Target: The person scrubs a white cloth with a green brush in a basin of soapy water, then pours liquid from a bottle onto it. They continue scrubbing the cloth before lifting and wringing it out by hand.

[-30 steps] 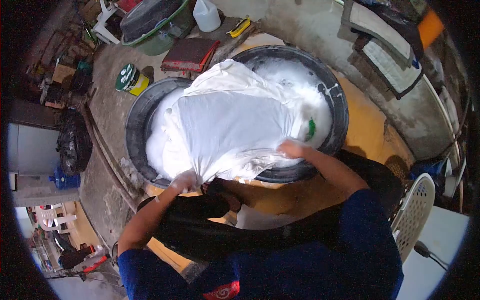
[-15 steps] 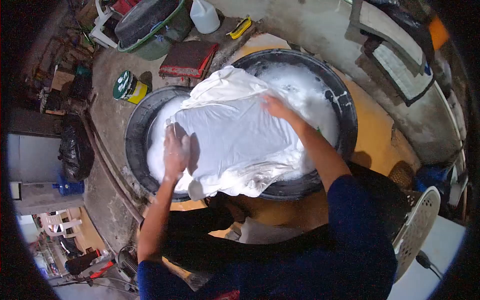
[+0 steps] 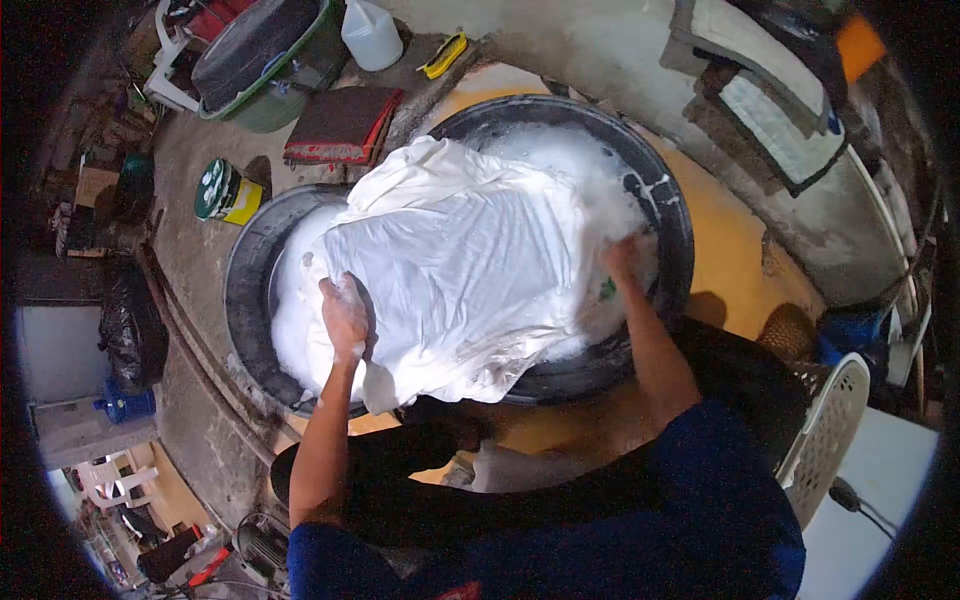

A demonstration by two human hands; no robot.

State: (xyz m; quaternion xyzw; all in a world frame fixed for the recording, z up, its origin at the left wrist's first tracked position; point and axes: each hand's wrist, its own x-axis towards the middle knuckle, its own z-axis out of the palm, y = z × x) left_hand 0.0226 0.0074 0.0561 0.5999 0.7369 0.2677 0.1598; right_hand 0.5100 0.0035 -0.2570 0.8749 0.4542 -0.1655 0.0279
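A wet white garment [image 3: 450,260] lies spread across two round black basins, draped over their adjoining rims. My left hand [image 3: 345,315], wet with suds, is closed on the garment near its left side. Over the suds [image 3: 615,210] in the right basin [image 3: 677,220] is my right hand [image 3: 622,258], beyond the garment's right edge. Its fingers are blurred and partly lost in the foam, so their grip does not show. A small green thing [image 3: 607,290] shows in the water beside it. White foam also fills the left basin [image 3: 240,290].
A paint bucket [image 3: 228,192], a folded dark mat [image 3: 342,125], a white jug [image 3: 372,35], a yellow brush [image 3: 443,55] and a green tub [image 3: 265,110] stand beyond the basins. At right is a perforated plastic chair [image 3: 830,430]. A hose [image 3: 200,350] runs along the left floor.
My right hand has left the garment and moved right and down to the suds. My left hand has gone from lying flat to closing on the cloth. The view has shifted slightly.
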